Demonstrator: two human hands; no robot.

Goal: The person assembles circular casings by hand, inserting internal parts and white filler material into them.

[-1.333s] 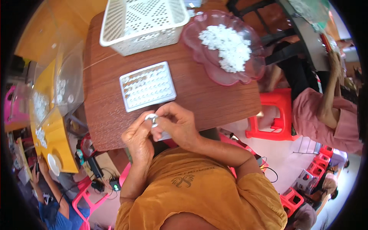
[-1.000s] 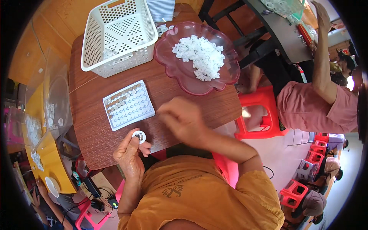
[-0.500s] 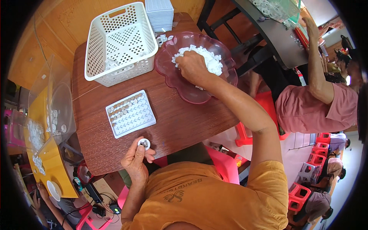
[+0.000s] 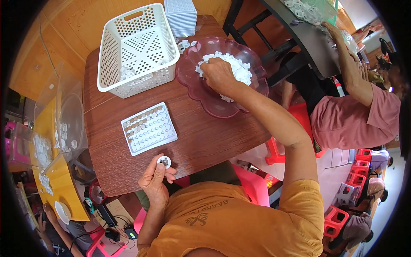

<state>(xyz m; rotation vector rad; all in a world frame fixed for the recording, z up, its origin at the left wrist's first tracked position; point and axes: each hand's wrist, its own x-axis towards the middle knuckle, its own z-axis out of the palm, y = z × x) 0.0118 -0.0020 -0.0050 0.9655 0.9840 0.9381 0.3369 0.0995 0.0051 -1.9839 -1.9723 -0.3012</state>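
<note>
Pinched between the thumb and fingers of my left hand (image 4: 154, 182) is a small round white plastic part (image 4: 164, 162) with dark and metallic bits at its centre. It is held over the table's near edge, just below a white tray (image 4: 155, 146) with rows of round pieces, some brownish and others white. My right hand (image 4: 219, 76) reaches into a dark pink translucent bowl (image 4: 209, 107) with a scalloped rim. Its curled fingers touch the left side of a heap of small white plastic pieces (image 4: 240, 72); the fingertips are partly hidden.
On the brown table (image 4: 115, 171), a white perforated basket (image 4: 128, 89) stands at the back left beside stacked white trays (image 4: 182, 25). A clear plastic bin (image 4: 70, 124) is at the left. A person in a pink shirt (image 4: 351, 122) sits at the right by a dark table (image 4: 314, 51).
My right hand stays at the heap, its fingers shifted slightly among the pieces. My left hand keeps hold of the round part. The whole view has shifted slightly.
</note>
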